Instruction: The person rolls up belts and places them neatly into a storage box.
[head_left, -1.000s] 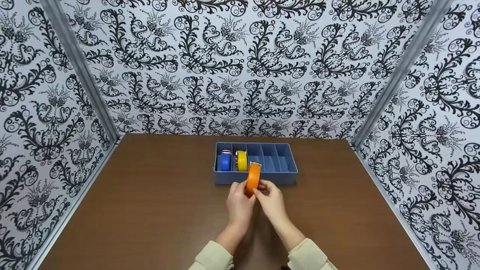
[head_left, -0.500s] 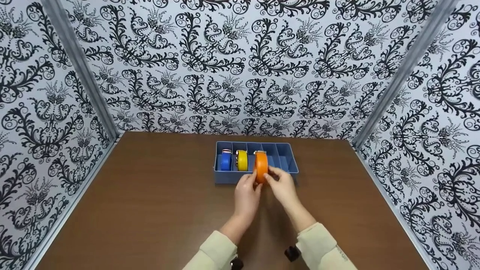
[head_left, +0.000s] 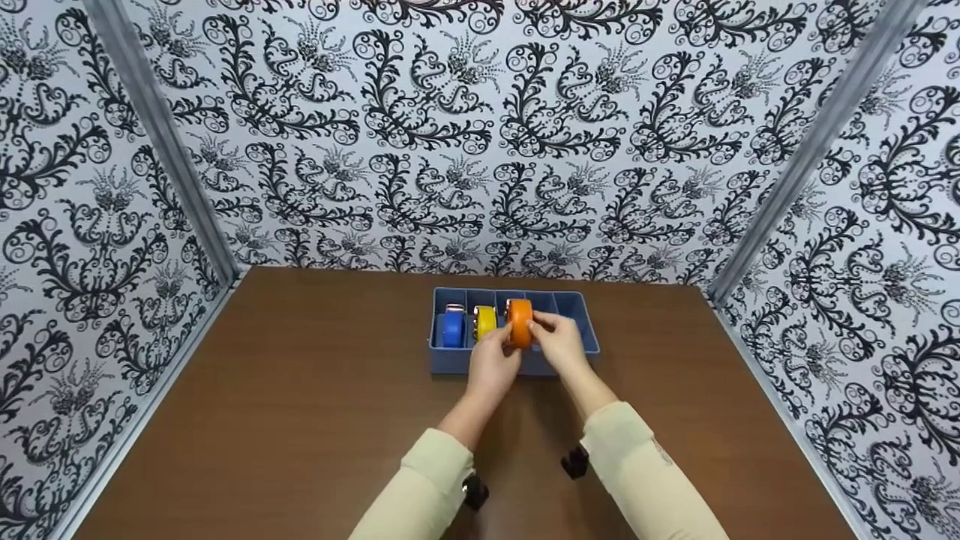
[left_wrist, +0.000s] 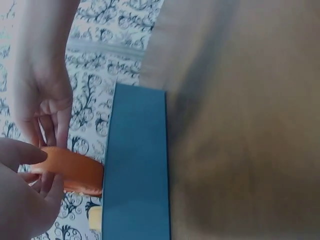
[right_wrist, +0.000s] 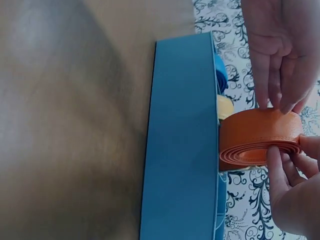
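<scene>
A rolled orange belt (head_left: 519, 324) with a metal buckle is held upright over the third compartment from the left of a blue-grey divided box (head_left: 457, 362). My left hand (head_left: 493, 365) pinches its near left side, and my right hand (head_left: 559, 343) pinches the right side. In the right wrist view the belt's coiled layers show, and its lower edge dips behind the box wall. A rolled blue belt (head_left: 453, 328) stands in the leftmost compartment. Beside it a rolled yellow belt (head_left: 485, 321) stands in the second one, partly covered by my left hand in the head view.
The box stands toward the back of a brown wooden table (head_left: 322, 390). Patterned walls (head_left: 450, 150) with grey metal corner posts (head_left: 161, 135) enclose the table at the back and sides. A dark wrist device (head_left: 575, 460) hangs under the right sleeve.
Both hands have carried the orange belt from in front of the box forward and slightly right, then lower over the third compartment. The blue and yellow belts have stayed in place.
</scene>
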